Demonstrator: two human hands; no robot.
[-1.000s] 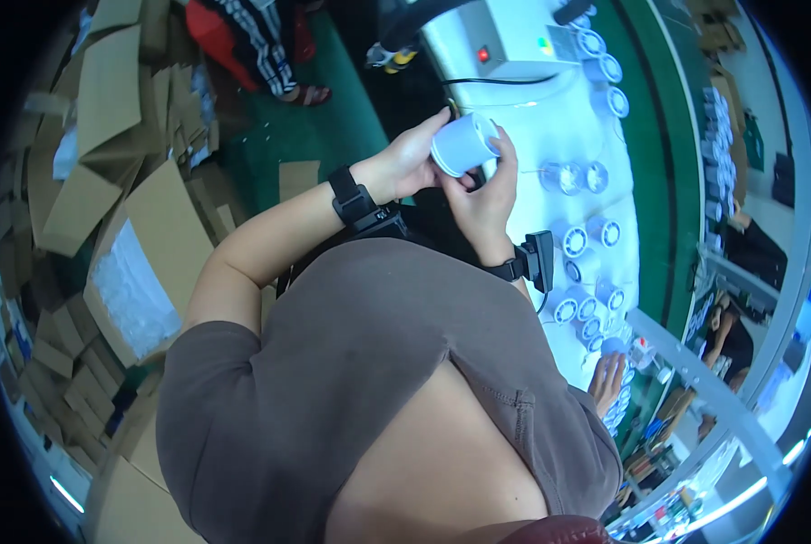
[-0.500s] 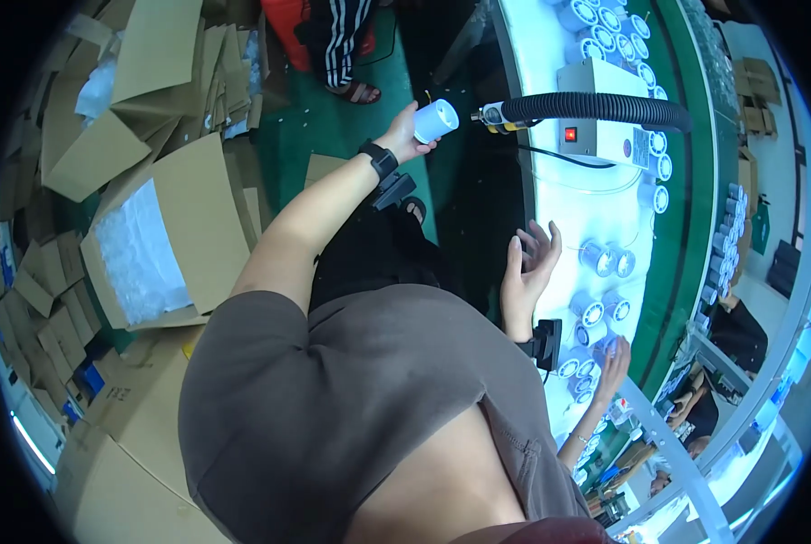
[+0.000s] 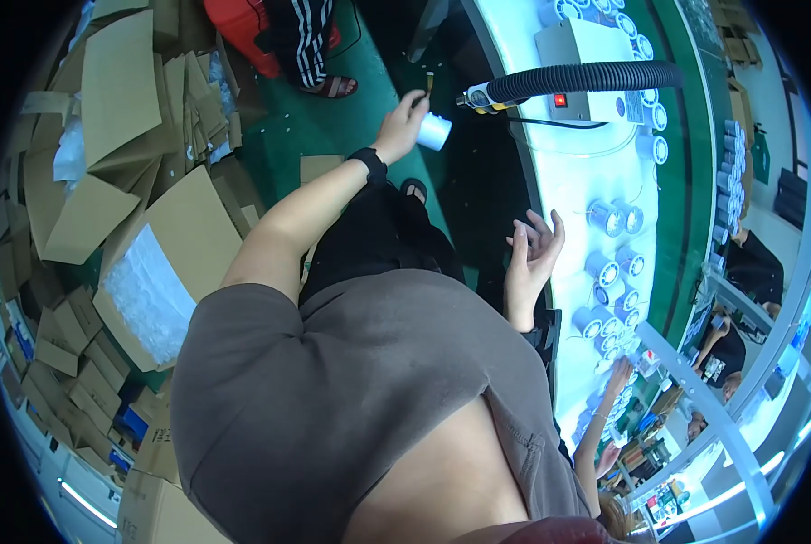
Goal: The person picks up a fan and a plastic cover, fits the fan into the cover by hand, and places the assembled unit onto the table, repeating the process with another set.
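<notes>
My left hand (image 3: 400,132) is out ahead over the floor, closed around a small white cylinder (image 3: 434,133). A short yellowish lead (image 3: 430,84) sticks up beside its fingers. Part of the cylinder is hidden by the hand. To the right of it a black ribbed hose (image 3: 587,80) ends in a metal-tipped nozzle (image 3: 467,100), apart from the cylinder. My right hand (image 3: 534,263) hovers at the near edge of the white worktable (image 3: 573,208), palm up, fingers loosely spread, holding nothing. The nearest things to it are several white cylinders with round ringed faces (image 3: 610,218).
A grey box with a lit red switch (image 3: 587,68) stands on the table among more cylinders. Another person's hand (image 3: 619,374) reaches in at the lower right. Open cartons (image 3: 192,240) crowd the left. A person in striped trousers (image 3: 298,41) stands by a red stool (image 3: 242,34).
My left hand has turned over, so the cylinder's ringed end no longer faces up and the lead shows. My right hand stays open. The view has shifted; the other person's hand has moved lower.
</notes>
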